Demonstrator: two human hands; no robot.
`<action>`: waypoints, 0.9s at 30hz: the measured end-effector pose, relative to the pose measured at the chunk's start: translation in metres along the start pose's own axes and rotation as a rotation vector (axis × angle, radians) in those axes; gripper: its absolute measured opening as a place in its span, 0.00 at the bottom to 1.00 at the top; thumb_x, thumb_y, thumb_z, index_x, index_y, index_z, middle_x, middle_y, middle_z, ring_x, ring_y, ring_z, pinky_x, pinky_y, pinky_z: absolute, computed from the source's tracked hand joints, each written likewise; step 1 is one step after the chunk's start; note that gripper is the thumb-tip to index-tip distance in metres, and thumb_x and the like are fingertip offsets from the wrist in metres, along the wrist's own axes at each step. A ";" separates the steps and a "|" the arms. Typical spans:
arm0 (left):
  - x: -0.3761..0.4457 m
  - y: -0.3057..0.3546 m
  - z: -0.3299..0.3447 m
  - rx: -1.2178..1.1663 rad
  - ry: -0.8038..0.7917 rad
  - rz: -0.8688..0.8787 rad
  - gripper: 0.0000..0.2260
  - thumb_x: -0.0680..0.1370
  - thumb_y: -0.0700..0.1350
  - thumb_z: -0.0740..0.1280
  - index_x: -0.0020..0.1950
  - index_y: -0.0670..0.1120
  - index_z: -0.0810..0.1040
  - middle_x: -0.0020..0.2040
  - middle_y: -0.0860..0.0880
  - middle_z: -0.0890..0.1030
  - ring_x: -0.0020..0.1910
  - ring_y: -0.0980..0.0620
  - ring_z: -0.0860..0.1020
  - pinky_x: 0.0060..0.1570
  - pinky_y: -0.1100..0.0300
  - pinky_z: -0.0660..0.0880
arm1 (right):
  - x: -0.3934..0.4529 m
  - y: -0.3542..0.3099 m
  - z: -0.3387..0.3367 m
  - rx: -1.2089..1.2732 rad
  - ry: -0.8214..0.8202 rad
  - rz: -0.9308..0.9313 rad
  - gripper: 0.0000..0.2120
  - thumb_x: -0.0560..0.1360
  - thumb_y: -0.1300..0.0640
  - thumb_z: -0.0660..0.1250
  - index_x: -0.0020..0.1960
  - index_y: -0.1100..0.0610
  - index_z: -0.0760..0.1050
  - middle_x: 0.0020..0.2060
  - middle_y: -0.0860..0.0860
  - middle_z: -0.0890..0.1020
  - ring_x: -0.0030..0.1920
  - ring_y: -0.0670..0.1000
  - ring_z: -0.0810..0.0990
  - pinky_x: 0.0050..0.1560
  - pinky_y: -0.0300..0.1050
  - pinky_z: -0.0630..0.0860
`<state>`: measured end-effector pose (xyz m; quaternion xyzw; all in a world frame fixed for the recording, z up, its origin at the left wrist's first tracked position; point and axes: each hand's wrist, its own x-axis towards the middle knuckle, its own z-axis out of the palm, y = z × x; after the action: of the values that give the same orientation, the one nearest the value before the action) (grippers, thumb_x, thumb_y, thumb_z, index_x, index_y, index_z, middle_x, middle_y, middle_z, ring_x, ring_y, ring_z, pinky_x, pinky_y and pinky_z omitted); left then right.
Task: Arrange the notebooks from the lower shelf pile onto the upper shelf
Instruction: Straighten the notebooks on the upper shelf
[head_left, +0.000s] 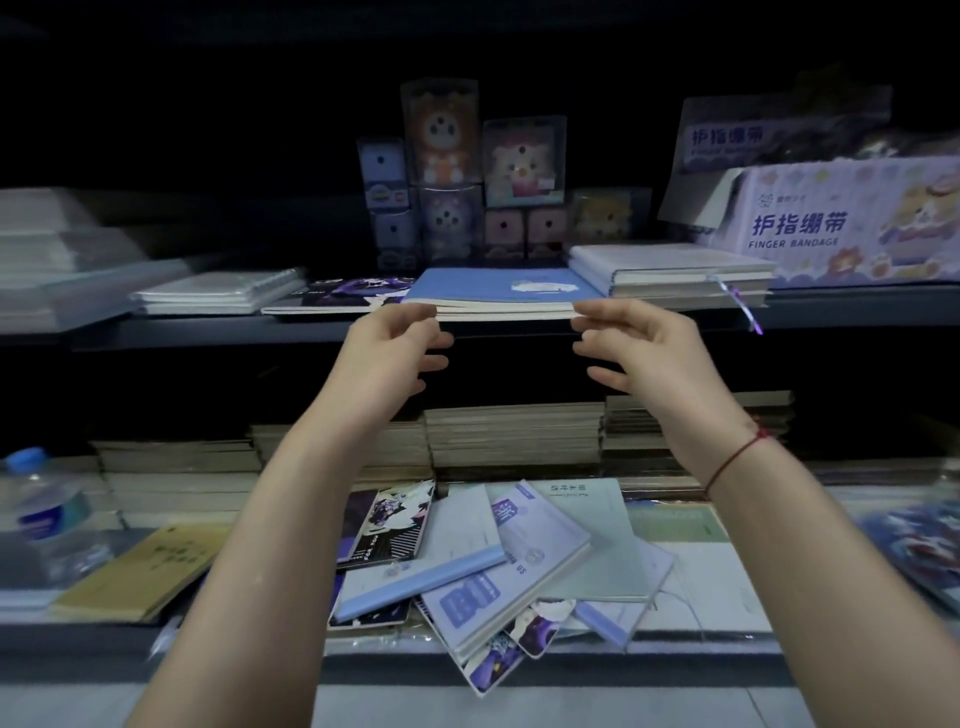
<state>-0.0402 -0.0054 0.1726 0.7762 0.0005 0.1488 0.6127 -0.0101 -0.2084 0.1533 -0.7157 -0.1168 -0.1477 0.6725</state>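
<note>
A small stack of notebooks with a blue cover lies on the upper shelf, its front edge at the shelf lip. My left hand pinches the stack's front left corner between thumb and forefinger. My right hand pinches the front right corner the same way. On the lower shelf, below my forearms, sits a loose, messy pile of notebooks in pale blue, green and purple-patterned covers.
On the upper shelf a purple-patterned notebook and a spiral notebook lie left of the blue stack, and a stack of white notebooks lies right. Cartoon boxes stand behind, beside a finger bandage box. Below are a water bottle and a yellow pad.
</note>
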 end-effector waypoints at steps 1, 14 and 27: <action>0.001 -0.003 -0.003 -0.002 0.002 -0.005 0.13 0.82 0.45 0.59 0.66 0.48 0.73 0.54 0.50 0.82 0.50 0.54 0.81 0.57 0.54 0.74 | -0.001 0.000 -0.001 0.002 -0.007 0.002 0.13 0.76 0.65 0.64 0.53 0.50 0.79 0.51 0.49 0.83 0.55 0.49 0.81 0.55 0.45 0.78; -0.004 -0.114 -0.023 0.164 -0.099 -0.318 0.14 0.81 0.47 0.62 0.64 0.42 0.73 0.52 0.46 0.82 0.45 0.49 0.80 0.36 0.61 0.70 | -0.016 0.079 0.025 -0.109 -0.304 0.314 0.10 0.78 0.61 0.64 0.57 0.52 0.79 0.54 0.51 0.83 0.53 0.49 0.82 0.55 0.46 0.78; -0.005 -0.185 -0.036 -0.150 0.233 -0.540 0.10 0.81 0.46 0.62 0.59 0.45 0.74 0.56 0.44 0.80 0.55 0.46 0.78 0.61 0.46 0.73 | -0.024 0.163 0.066 -0.137 -0.177 0.590 0.14 0.78 0.62 0.63 0.63 0.55 0.76 0.52 0.54 0.80 0.57 0.54 0.78 0.51 0.46 0.76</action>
<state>-0.0199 0.0743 0.0027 0.6782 0.2660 0.0681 0.6817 0.0306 -0.1525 -0.0100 -0.7724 0.0483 0.1091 0.6239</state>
